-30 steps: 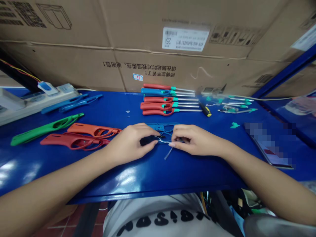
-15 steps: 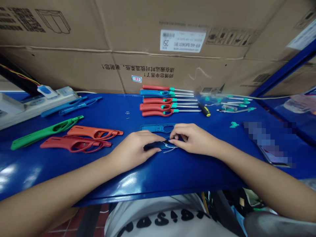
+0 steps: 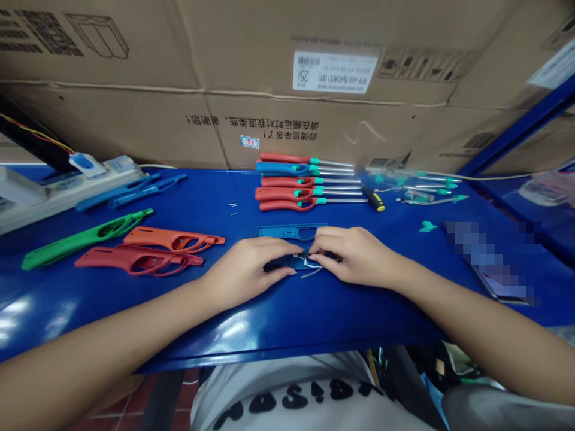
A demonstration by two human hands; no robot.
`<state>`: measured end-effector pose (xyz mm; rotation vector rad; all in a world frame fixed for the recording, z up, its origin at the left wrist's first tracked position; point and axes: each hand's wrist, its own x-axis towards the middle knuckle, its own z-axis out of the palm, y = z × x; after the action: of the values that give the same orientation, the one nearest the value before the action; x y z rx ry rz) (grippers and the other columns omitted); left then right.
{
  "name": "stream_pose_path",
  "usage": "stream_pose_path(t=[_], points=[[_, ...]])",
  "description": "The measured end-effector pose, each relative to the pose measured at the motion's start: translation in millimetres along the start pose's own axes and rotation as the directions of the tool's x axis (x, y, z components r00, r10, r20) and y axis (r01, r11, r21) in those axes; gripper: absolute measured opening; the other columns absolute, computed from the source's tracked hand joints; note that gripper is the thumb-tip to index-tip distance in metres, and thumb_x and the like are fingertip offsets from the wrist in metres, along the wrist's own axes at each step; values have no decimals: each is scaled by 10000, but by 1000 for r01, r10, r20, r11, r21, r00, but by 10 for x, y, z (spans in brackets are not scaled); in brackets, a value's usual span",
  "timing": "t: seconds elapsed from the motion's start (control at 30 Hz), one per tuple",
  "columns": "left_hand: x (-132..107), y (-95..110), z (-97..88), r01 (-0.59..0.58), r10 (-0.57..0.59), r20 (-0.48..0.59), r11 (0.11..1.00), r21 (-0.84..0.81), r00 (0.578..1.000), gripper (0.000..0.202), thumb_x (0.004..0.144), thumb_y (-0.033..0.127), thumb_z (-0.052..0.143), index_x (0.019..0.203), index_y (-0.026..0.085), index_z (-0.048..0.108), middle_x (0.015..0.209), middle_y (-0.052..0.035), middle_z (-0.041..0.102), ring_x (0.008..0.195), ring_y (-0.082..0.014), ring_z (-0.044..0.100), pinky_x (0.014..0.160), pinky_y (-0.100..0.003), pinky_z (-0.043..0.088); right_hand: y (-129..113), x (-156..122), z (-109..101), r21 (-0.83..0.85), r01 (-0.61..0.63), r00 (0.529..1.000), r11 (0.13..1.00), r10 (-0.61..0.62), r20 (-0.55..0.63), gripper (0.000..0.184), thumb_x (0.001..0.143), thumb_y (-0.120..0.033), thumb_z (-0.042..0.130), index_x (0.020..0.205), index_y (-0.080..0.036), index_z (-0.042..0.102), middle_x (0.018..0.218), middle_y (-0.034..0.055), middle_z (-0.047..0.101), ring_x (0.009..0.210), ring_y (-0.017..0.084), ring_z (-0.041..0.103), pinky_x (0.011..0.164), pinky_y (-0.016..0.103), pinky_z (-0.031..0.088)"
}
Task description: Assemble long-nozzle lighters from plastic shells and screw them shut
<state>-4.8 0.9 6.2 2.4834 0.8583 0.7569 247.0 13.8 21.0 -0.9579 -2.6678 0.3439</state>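
Observation:
My left hand (image 3: 245, 269) and my right hand (image 3: 354, 254) meet at the middle of the blue table (image 3: 278, 311). Both pinch a small black part with thin white wires (image 3: 294, 262) that lies on a blue lighter shell half. My left fingers press the black part; my right fingertips pinch the wires. A second blue shell half (image 3: 290, 231) lies just behind my hands.
Red and orange shell halves (image 3: 148, 251) and a green one (image 3: 85, 236) lie to the left. Several assembled lighters (image 3: 305, 182) lie in a row at the back, beside a screwdriver (image 3: 374, 199). A power strip (image 3: 58, 182) sits far left, a phone (image 3: 489, 260) at right. Cardboard boxes (image 3: 269, 84) wall the back.
Both hands lowered the black part and wires onto the blue shell half and drew a little closer together; the loose grey wire end now lies nearer the shell.

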Motion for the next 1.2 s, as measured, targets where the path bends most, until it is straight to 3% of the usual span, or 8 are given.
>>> stream_pose_path(t=[0.27, 0.67, 0.93, 1.1, 1.2], points=[[4, -15, 15, -45, 45, -12, 999, 7, 999, 301, 919, 233, 708, 1216, 188, 682, 1171, -68, 755, 1080, -206, 718, 991, -328, 564, 5, -10, 5, -109, 50, 998, 993, -53, -24, 181, 1014, -258, 514, 955, -172, 662, 915, 45, 670, 737, 134, 596, 587, 263, 326], [-16, -25, 34, -57, 56, 22, 995, 81, 998, 266, 951, 268, 665, 1192, 175, 728, 1241, -96, 731, 1125, -221, 710, 1039, -348, 557, -2, -13, 41, -295, 129, 990, 947, -108, 87, 265, 1046, -245, 424, 987, -152, 666, 936, 71, 678, 676, 144, 535, 556, 310, 231], [-17, -37, 40, -95, 88, 49, 984, 149, 995, 270, 963, 285, 648, 1160, 129, 744, 1245, -114, 728, 1120, -239, 713, 1023, -369, 573, -1, -22, 37, -427, 179, 981, 886, -129, 143, 120, 977, -130, 496, 974, -154, 614, 984, 55, 678, 577, 121, 435, 537, 318, 141], [-15, -2, 32, -140, 121, 97, 962, 232, 988, 288, 1008, 272, 562, 1154, 114, 753, 1258, -137, 715, 1129, -267, 699, 1006, -410, 582, -49, 0, 14, -372, 112, 990, 922, -71, 124, 179, 1025, -200, 471, 936, -168, 623, 957, 37, 685, 619, 123, 498, 534, 307, 164], [-14, 41, 12, -157, 129, 110, 939, 305, 986, 305, 1019, 278, 531, 1140, 114, 758, 1207, -139, 732, 1056, -288, 706, 921, -440, 612, -61, 16, -9, -293, 31, 995, 956, 0, 103, 212, 1038, -277, 487, 941, -167, 639, 981, 45, 688, 689, 133, 563, 549, 293, 216]])
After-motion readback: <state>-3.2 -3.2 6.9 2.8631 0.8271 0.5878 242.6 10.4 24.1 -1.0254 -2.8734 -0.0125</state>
